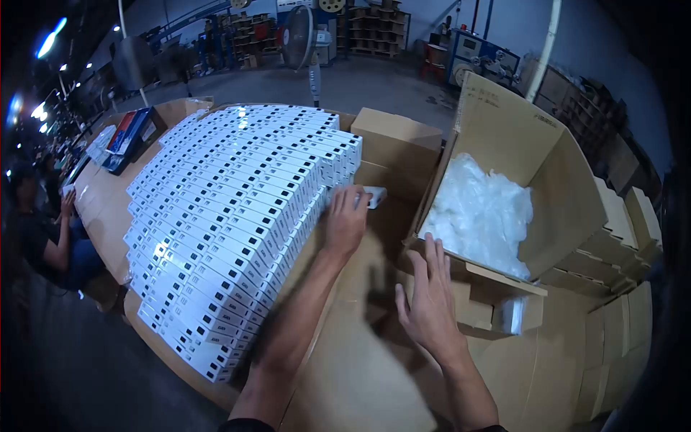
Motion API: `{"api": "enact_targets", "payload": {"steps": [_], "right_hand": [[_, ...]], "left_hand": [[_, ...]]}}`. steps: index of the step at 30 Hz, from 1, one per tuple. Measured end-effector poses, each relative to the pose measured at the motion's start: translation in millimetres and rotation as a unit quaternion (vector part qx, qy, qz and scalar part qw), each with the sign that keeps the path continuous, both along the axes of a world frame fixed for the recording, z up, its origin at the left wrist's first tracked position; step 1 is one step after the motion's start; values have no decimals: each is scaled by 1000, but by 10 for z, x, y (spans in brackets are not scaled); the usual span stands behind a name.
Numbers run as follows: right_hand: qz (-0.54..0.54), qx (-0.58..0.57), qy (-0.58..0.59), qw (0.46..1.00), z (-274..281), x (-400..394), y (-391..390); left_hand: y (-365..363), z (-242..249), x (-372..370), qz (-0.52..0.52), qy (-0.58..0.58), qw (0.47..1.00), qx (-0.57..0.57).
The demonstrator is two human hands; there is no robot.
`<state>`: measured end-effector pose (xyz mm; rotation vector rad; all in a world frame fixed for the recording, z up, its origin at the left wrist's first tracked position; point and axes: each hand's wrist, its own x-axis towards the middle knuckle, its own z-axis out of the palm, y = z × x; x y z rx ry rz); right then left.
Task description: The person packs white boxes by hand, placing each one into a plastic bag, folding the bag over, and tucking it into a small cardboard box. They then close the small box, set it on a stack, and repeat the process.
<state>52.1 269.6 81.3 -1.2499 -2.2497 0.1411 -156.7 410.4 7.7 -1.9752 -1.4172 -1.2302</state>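
Rows of stacked white boxes with small black squares cover the left of the cardboard-topped table. My left hand is at the right side of the stack, its fingers bent round one small white box that sticks out to the right. My right hand holds nothing, its fingers spread, beside the near edge of a large open carton. Crumpled clear plastic bags lie in that carton. Just right of my right hand is a smaller open carton with a white item inside.
A closed brown carton stands behind the stack. More cartons are piled at the right. At the far left sits another person. A blue and red box lies at the table's back left; a fan stands behind.
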Motion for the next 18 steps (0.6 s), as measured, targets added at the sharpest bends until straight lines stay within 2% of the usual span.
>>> {"api": "enact_targets", "payload": {"steps": [3, 5, 8, 11, 12, 13, 15, 16, 18], "right_hand": [[67, -54, 158, 984, 265, 45, -140], [113, -197, 314, 922, 520, 87, -175], [165, -289, 472, 816, 638, 172, -115], [139, -324, 471, 809, 760, 440, -14], [124, -272, 458, 837, 699, 572, 66], [155, -283, 540, 777, 696, 692, 110], [92, -221, 444, 863, 855, 1075, 172], [72, -208, 498, 839, 841, 1192, 235], [-15, -126, 386, 914, 903, 1539, 424]], "left_hand": [[-573, 288, 77, -61, -124, 990, 2], [-956, 477, 231, -91, -187, 978, 22], [-1399, 819, 486, -147, -87, 979, 114], [-1565, 1088, 781, -255, -77, 963, 44], [-1578, 1225, 868, -279, -77, 957, -16], [-1531, 1368, 916, -311, -84, 945, -59], [-1287, 1523, 1116, -356, -202, 900, -150], [-1086, 1576, 1234, -346, -229, 885, -210], [-508, 1438, 1467, -279, -140, 905, -291]]}}
